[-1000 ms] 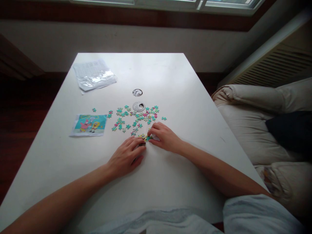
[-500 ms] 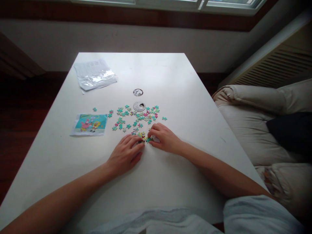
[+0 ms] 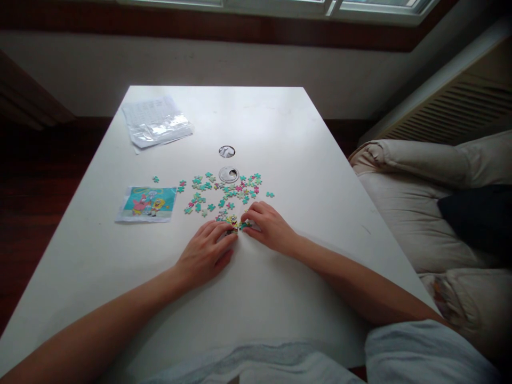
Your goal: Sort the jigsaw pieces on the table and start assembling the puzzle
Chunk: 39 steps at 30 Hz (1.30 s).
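Both my hands rest on a white table (image 3: 280, 128) at the near edge of a scatter of small jigsaw pieces (image 3: 208, 194), mostly teal with some pink and yellow. My left hand (image 3: 205, 252) lies palm down, its fingertips pressing on a small joined cluster of pieces (image 3: 232, 221). My right hand (image 3: 269, 226) is curled, its thumb and fingers pinching a teal piece (image 3: 243, 226) against that cluster. The two hands nearly touch at the fingertips.
A cartoon reference picture (image 3: 147, 203) lies left of the pieces. A clear plastic bag with paper (image 3: 156, 122) sits at the far left. Two round silver discs (image 3: 228, 174) lie beyond the pieces. A cream sofa (image 3: 432, 197) stands to the right.
Both hands have edged slightly away from me toward the loose pieces, keeping the cluster between their fingertips. Nothing else on the table has moved.
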{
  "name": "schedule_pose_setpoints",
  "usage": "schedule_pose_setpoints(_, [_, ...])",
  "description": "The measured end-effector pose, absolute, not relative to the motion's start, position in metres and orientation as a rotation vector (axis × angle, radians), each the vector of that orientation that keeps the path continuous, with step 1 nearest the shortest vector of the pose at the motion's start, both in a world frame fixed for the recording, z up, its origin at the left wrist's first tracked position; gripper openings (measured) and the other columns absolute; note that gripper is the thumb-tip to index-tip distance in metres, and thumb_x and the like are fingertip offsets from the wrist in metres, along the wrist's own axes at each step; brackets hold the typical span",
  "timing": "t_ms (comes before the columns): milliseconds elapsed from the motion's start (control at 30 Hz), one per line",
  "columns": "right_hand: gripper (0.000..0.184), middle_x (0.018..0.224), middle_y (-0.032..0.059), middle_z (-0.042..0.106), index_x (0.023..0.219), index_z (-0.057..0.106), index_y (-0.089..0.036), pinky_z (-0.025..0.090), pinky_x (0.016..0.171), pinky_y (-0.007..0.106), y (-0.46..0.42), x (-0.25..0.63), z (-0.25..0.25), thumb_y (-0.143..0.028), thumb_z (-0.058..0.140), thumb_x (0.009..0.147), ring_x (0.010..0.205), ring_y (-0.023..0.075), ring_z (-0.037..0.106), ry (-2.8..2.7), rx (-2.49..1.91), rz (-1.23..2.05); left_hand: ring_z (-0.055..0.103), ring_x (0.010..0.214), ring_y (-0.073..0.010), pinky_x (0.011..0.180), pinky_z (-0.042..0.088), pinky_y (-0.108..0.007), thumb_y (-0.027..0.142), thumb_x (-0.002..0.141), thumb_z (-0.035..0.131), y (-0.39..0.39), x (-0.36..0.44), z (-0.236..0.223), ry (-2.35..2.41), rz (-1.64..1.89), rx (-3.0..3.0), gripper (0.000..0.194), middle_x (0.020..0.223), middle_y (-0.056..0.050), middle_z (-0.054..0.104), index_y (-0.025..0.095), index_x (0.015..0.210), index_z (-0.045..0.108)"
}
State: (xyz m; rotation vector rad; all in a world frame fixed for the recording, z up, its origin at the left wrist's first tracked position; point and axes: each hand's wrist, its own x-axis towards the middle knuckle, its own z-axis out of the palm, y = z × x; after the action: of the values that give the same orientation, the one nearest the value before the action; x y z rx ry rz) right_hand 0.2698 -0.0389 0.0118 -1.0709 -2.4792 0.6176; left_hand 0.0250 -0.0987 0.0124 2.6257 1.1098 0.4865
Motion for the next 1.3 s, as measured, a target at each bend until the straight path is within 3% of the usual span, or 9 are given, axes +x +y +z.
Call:
schedule_pose_setpoints(700, [0.018,0.106,0.0087,0.060,0.111,0.066,-0.023,0.042,0.093,0.038,-0.0383,0.2665,0.0129,-0.026,0.064,0.094,0.103,0.0243,0.052,-2.510,-1.031,0.622,0.050,0.126,-0.0285,0.114,0.040,-0.052,0.024,0.094,0.054,-0.0982,0.0262,0.0124,1.108,0.493,2.611,0.032,0.135,-0.012,0.057,0.021,0.126,0.060])
schedule_pose_setpoints(1100, [0.019,0.104,0.0086,0.061,0.112,0.066,-0.022,0.044,0.093,0.038,-0.0372,0.2669,0.0137,-0.027,0.065,0.093,0.102,0.0241,0.053,-2.494,-1.014,0.604,0.048,0.126,-0.0318,0.113,0.040,-0.054,0.027,0.092,0.060,-0.0956,0.0311,0.0069,1.129,0.460,2.634,0.054,0.133,-0.014,0.057,0.018,0.145,0.049])
schedule_pose_setpoints(1300, [0.010,0.097,0.0065,0.063,0.098,0.069,-0.023,0.046,0.087,0.034,-0.0318,0.2722,0.0181,-0.020,0.060,0.095,0.095,0.0209,0.055,-2.562,-0.889,0.662,0.048,0.126,-0.0326,0.111,0.040,-0.054,0.032,0.094,0.060,-0.0964,0.0328,0.0095,1.165,0.363,2.676,0.053,0.133,-0.015,0.056,0.017,0.143,0.050])
